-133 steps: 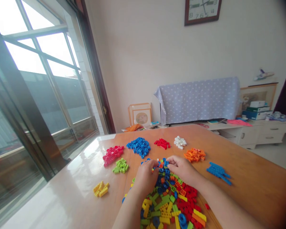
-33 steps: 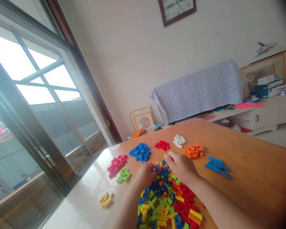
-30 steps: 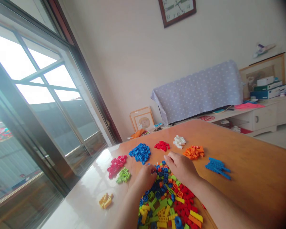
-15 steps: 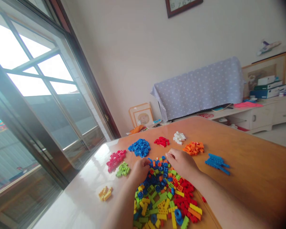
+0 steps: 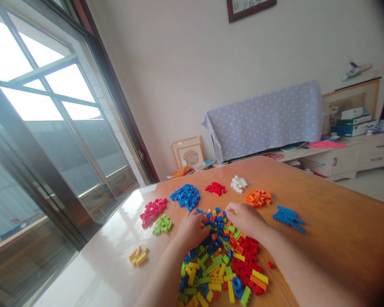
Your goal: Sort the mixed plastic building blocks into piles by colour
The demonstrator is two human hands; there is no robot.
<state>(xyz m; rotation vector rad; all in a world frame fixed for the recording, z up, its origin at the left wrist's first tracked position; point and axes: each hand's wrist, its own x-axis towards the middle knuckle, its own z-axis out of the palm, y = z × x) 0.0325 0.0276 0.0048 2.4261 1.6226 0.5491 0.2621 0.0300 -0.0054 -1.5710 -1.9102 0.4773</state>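
A large mixed pile of toy bricks point(image 5: 216, 273) in blue, green, yellow, orange and red lies on the wooden table point(image 5: 333, 200). My left hand point(image 5: 195, 228) rests over the pile's upper left part, its fingers bent over blue bricks; whatever they grip is hidden. At the pile's upper right edge is my right hand point(image 5: 243, 216), with fingers curled together, and anything inside is too small to name. Just beyond the hands sit a blue heap point(image 5: 185, 196), a red heap point(image 5: 215, 188), a white heap point(image 5: 238, 183) and an orange heap point(image 5: 257, 198).
Left of the pile are pink bricks point(image 5: 153, 211), light green bricks point(image 5: 162, 224) and pale yellow bricks point(image 5: 138, 256). Joined blue pieces point(image 5: 288, 218) lie to the right. A single red brick point(image 5: 270, 265) sits near my right forearm. Behind the table stands a low cabinet point(image 5: 345, 162).
My left hand has shifted right, further over the blue bricks, with its back turned more upward. My right hand has moved slightly down. The camera view has shifted a little.
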